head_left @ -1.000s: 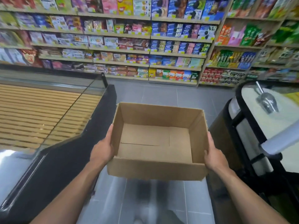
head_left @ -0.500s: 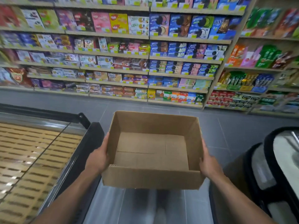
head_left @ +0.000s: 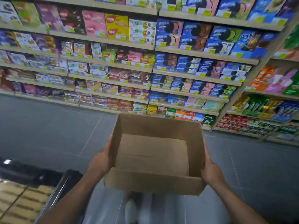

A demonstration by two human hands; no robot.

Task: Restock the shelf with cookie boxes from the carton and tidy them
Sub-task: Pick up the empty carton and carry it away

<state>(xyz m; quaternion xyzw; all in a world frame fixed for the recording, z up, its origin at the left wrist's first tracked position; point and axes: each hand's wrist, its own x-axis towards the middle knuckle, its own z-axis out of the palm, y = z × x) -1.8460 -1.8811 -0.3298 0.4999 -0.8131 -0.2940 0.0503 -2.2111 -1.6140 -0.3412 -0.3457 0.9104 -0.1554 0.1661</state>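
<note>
Between the two hands, above the grey floor [head_left: 48, 131], hangs the open carton [head_left: 152, 183]. It touches nothing else. The left hand [head_left: 101, 160] clasps its left wall and the right hand [head_left: 212, 172] clasps its right wall, both near the front corners. On each side the thumb lies flat along the cardboard. The other fingers go around the lower edge and are hidden there, so I cannot tell how far they curl. I judge that this grip from two opposite sides is chosen because the carton is wide and its walls are soft; with one hand it would twist.

The carton is held nearly level with its mouth upward. Inside it I see only the folded bottom flaps and no product. The cookie boxes [head_left: 168, 34] stand on the shelf [head_left: 191, 76] in front, well apart from the carton. They are in close rows with their faces to the aisle, above yellow price labels. The rows look full, as far as the blur allows me to see. From this I judge that the filling is done or nearly done. What is left is to straighten the boxes and to put the empty carton somewhere.

At the lower left a freezer chest [head_left: 24, 199] with a glass lid stands near the left arm, and the carton should pass it without knocking.
</note>
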